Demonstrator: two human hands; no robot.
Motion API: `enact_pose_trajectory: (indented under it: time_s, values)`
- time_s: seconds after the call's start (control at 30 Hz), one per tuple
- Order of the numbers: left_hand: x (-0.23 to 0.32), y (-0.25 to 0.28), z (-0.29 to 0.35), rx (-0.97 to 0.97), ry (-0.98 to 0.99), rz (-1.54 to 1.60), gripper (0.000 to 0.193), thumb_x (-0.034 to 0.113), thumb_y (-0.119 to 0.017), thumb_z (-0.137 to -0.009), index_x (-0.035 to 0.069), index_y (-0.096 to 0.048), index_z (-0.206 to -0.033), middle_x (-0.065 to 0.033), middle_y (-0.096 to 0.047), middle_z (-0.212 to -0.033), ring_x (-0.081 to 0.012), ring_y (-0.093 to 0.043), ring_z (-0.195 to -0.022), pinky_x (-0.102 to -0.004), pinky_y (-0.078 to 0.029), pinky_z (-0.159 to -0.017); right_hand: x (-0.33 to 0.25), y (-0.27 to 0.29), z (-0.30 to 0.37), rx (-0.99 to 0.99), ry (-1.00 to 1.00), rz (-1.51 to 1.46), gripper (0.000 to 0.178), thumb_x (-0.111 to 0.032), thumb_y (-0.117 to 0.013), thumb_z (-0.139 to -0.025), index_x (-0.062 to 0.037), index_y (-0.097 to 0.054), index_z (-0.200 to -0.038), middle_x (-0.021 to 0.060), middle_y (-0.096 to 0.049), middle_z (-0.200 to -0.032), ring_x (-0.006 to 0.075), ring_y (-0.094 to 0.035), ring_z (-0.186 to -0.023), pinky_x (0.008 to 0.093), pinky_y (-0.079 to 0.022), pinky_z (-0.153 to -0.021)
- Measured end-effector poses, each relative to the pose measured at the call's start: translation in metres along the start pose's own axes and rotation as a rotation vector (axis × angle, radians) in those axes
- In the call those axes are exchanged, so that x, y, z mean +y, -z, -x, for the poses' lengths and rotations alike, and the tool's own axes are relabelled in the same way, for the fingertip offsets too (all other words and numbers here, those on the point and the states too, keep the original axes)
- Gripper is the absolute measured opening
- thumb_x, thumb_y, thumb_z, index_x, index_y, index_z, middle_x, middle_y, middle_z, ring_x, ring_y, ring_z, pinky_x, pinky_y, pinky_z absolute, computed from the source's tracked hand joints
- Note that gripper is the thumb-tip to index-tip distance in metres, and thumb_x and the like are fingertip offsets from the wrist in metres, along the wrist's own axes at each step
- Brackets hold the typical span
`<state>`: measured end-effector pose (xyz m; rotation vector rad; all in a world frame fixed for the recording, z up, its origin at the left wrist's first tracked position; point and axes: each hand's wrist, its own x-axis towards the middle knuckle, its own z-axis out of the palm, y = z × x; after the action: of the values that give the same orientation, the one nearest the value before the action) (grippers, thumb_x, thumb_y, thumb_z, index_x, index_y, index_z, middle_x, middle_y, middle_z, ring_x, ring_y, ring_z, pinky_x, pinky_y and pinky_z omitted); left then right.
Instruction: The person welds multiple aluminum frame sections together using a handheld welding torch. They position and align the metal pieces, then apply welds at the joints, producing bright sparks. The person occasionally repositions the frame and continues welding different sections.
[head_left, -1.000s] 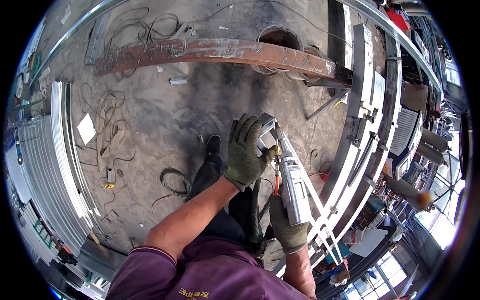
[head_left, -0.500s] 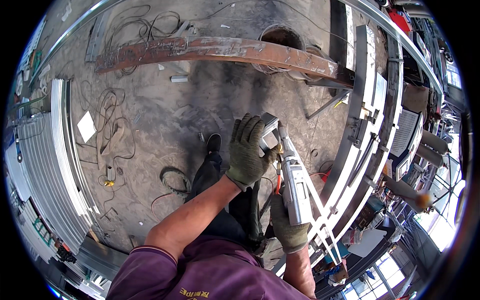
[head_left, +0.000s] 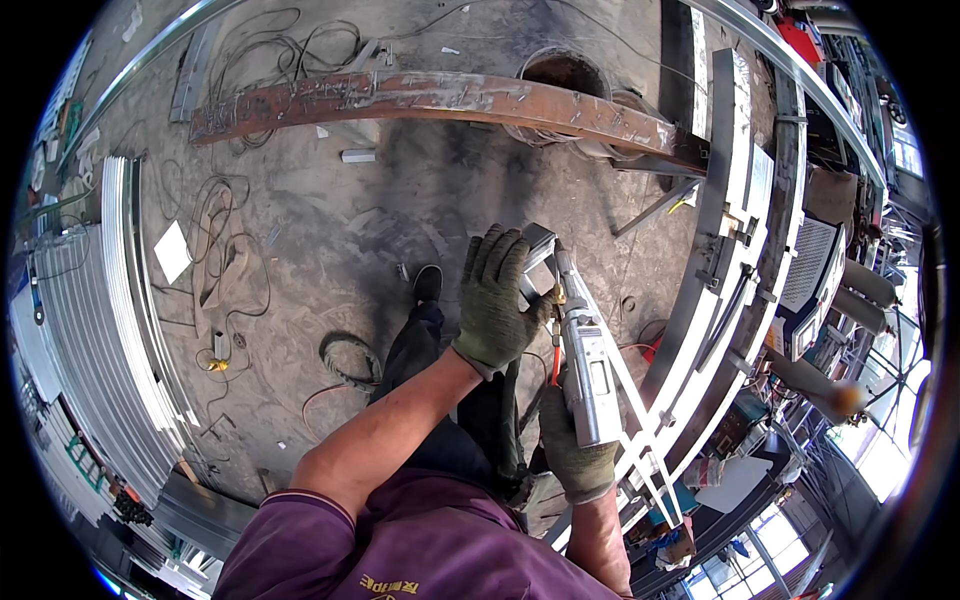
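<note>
My right hand (head_left: 577, 455), in a green-grey work glove, is closed round a silver gun-shaped metal tool (head_left: 592, 385) with a narrow nozzle, a brass fitting and an orange hose. The tool's nozzle points away from me, close to the far end of a narrow silver metal frame (head_left: 640, 420). My left hand (head_left: 492, 305), gloved too, lies against that frame's far corner with its fingers stretched out and its thumb near the tool's brass fitting. The undersides of both hands are hidden.
A long rusty-brown beam (head_left: 440, 97) crosses the floor ahead, with a round bin (head_left: 565, 70) behind it. Long steel rails (head_left: 700, 290) run along the right. Stacked metal profiles (head_left: 85, 310) lie left. Cables (head_left: 225, 200) and a hose coil (head_left: 350, 358) lie on the floor.
The tool's rear end has shifted slightly away from me and to the right with my right hand. My left hand stays in place against the frame.
</note>
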<state>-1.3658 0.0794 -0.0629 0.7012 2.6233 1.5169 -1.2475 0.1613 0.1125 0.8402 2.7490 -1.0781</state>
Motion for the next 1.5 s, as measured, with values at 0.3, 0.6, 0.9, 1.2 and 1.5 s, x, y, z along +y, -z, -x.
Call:
enact_pose_trajectory:
  time_s: [0.3,0.6,0.9,1.2,1.5]
  values:
    - [0.002,0.002,-0.001,-0.017,-0.002,-0.004,0.075,0.027,-0.09,-0.084,-0.004,-0.06,-0.145,-0.0261,-0.062,-0.148,-0.0476,-0.055,-0.145,-0.0605,-0.037,-0.128,0.005,-0.003,0.002,0.018,0.078,0.066,0.03,-0.009,-0.081,-0.092,-0.0033,-0.077,-0.122,0.017,-0.077,-0.102,0.0387,-0.076,-0.09,0.0479,-0.06,-0.079]
    - [0.003,0.003,-0.003,-0.006,-0.012,-0.014,0.071,0.027,-0.087,-0.087,-0.005,-0.06,-0.145,-0.0268,-0.062,-0.148,-0.0479,-0.055,-0.144,-0.0605,-0.038,-0.127,0.009,-0.003,0.005,-0.024,0.012,0.058,0.031,-0.012,-0.082,-0.091,-0.0035,-0.077,-0.121,0.0173,-0.078,-0.101,0.0396,-0.077,-0.088,0.0485,-0.062,-0.078]
    - [0.001,0.004,-0.004,-0.017,-0.014,-0.002,0.073,0.028,-0.087,-0.088,-0.004,-0.058,-0.147,-0.0259,-0.061,-0.148,-0.0468,-0.055,-0.144,-0.0593,-0.038,-0.127,0.01,-0.002,0.006,-0.041,-0.011,0.083,0.032,-0.017,-0.084,-0.091,-0.0031,-0.077,-0.119,0.0172,-0.077,-0.1,0.0398,-0.076,-0.086,0.0488,-0.062,-0.075]
    - [0.002,0.005,-0.008,-0.026,-0.019,-0.001,0.078,0.036,-0.083,-0.09,0.003,-0.054,-0.155,-0.0202,-0.058,-0.155,-0.0442,-0.05,-0.149,-0.0604,-0.033,-0.13,0.008,-0.002,0.009,-0.057,-0.04,0.059,0.031,-0.015,-0.082,-0.092,-0.0037,-0.077,-0.12,0.016,-0.078,-0.099,0.0381,-0.077,-0.085,0.0474,-0.061,-0.075]
    - [0.003,0.006,-0.009,-0.018,-0.005,-0.001,0.066,0.037,-0.083,-0.094,-0.002,-0.061,-0.142,-0.0235,-0.065,-0.142,-0.046,-0.06,-0.134,-0.0562,-0.045,-0.118,-0.002,-0.001,0.002,-0.002,0.058,0.091,0.031,-0.01,-0.078,-0.094,-0.0045,-0.078,-0.124,0.0147,-0.079,-0.101,0.0369,-0.077,-0.088,0.047,-0.062,-0.077]
